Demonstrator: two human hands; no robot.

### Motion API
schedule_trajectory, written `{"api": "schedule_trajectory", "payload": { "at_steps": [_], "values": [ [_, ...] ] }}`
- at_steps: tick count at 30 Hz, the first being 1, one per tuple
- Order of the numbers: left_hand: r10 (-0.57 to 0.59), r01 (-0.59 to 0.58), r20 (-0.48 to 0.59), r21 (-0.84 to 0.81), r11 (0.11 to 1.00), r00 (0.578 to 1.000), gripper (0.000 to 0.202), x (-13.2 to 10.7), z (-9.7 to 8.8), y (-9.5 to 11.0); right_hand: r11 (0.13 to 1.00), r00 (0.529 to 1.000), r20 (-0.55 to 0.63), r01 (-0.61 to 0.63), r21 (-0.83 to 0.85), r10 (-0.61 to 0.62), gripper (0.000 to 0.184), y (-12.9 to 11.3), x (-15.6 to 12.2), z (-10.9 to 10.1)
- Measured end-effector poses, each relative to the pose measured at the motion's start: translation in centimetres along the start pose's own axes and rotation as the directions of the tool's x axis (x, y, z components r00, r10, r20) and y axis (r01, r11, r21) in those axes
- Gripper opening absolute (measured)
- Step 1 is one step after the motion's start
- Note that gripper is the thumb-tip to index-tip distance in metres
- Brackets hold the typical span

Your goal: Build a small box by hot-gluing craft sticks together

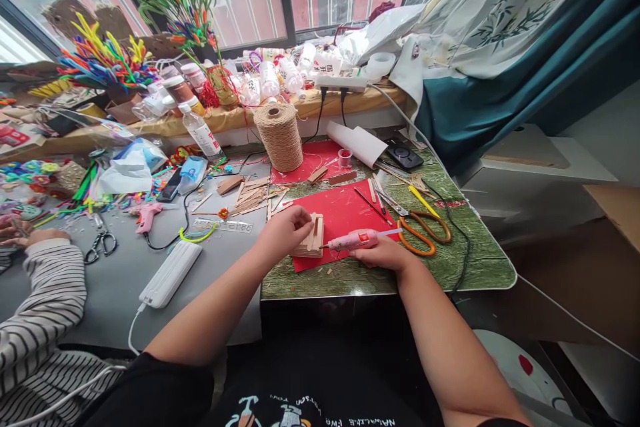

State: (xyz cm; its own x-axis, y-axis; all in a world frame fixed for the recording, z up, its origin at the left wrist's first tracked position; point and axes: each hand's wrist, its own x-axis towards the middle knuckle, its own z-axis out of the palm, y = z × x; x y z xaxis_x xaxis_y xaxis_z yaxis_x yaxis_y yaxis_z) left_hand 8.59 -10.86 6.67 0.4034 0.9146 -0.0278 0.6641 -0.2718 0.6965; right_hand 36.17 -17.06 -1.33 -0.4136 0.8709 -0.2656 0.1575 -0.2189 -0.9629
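Observation:
My right hand (383,253) is wrapped round a pink hot glue gun (354,240), with a pale glue stick poking out of its back end. The gun's nozzle points left at a small stack of wooden craft sticks (309,250). Over that stack's far left side, my left hand (286,232) has its fingers curled together; what they pinch, if anything, is hidden. More craft sticks lie upright or slanted across the top of the stack. Under it is a sheet of red card (340,203) on a green wood-patterned board (350,285).
Orange-handled scissors (417,233) and a yellow pen (423,200) lie right of the card. Behind stand a twine spool (279,140) and a plastic bottle (203,133). A white power bank (171,273) and another pink glue gun (148,219) lie left, near another person's striped sleeve (55,287).

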Motion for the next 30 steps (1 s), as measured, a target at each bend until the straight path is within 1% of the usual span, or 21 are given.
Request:
{"api": "schedule_trajectory", "payload": {
  "at_steps": [5,9,12,17,20,23,27,30],
  "values": [
    [-0.019,0.019,0.008,0.016,1.000,1.000,0.016,0.0,0.0,0.2,1.000,0.997,0.076,0.020,0.019,-0.022,0.024,-0.7,-0.2,-0.3],
    [-0.013,0.012,0.009,0.026,1.000,1.000,0.015,-0.1,0.0,0.3,1.000,0.998,0.066,-0.002,-0.001,0.002,0.020,-0.4,-0.1,-0.3],
    [-0.017,0.017,0.009,0.035,0.999,1.000,0.015,-0.1,0.0,0.3,1.000,0.998,0.061,0.002,0.014,-0.003,0.019,-0.3,-0.1,-0.2],
    [-0.006,0.006,0.001,0.044,0.999,1.000,0.014,-0.1,0.0,0.1,0.998,0.998,0.052,0.016,0.067,-0.019,0.023,-0.9,-0.4,-0.2],
    [0.016,-0.016,-0.013,0.039,0.999,1.000,0.014,-0.2,0.1,-0.1,0.995,0.996,0.071,0.042,0.091,-0.049,0.024,-1.2,-0.4,-0.2],
    [0.024,-0.023,-0.023,0.022,0.999,0.999,0.014,-0.2,0.1,-0.2,0.996,0.997,0.068,0.042,0.077,-0.048,0.024,-0.8,-0.2,-0.2],
    [0.011,-0.011,-0.024,0.007,1.000,1.000,0.013,-0.1,0.0,-0.2,1.000,1.000,0.004,0.002,0.010,-0.002,0.022,0.4,0.2,-0.2],
    [0.003,-0.003,-0.012,0.010,1.000,1.000,0.012,0.0,0.0,-0.2,1.000,1.000,0.008,0.010,0.020,-0.010,0.025,1.2,0.5,-0.2]
  ]
}}
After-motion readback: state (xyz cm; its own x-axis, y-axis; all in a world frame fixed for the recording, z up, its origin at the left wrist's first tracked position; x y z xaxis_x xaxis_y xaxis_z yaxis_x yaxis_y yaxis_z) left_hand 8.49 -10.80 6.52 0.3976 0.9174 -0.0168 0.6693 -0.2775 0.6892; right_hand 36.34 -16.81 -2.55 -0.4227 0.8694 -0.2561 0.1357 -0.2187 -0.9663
